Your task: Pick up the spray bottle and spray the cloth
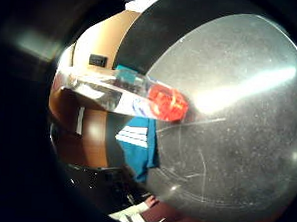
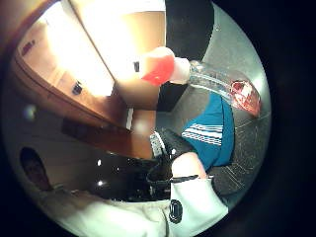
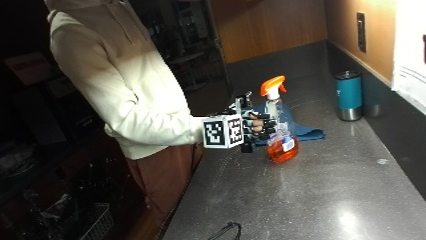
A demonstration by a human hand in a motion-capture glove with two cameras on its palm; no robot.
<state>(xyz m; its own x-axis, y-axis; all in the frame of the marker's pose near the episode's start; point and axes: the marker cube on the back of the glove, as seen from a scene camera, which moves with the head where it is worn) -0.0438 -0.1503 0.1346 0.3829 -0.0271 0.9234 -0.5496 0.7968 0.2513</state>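
On the grey speckled tabletop, near its front edge: one spray bottle, upright, clear body with orange liquid in the lower part, orange trigger head with a white neck on top, small label low on the body. Base looks to be resting on the tabletop, though from where I stand I can't be sure it isn't just lifted.

Hand: black glove, at the end of a cream sleeve, reaching in from the person's side. Fingers are curled round the middle of the bottle, wrapped on the side facing the person.

Cloth: blue, lying flat on the tabletop just behind and beside the bottle, one corner sticking out toward the wall. Thumb side palm view shows it as teal-blue with white stripes, spread under the bottle, whose orange head points away from the cloth. Little finger side palm view has the bottle close across the palm, orange liquid at one end, the striped cloth on the tabletop beyond it.

Tumbler: teal with a dark lid and steel base, upright, well apart from the bottle, near the dark back wall. A second, smaller steel cup stands just beside it, against the wall.

Cord: black, looped at the near edge of the tabletop.

Person: standing at the tabletop's edge, cream hooded top, brown trousers.
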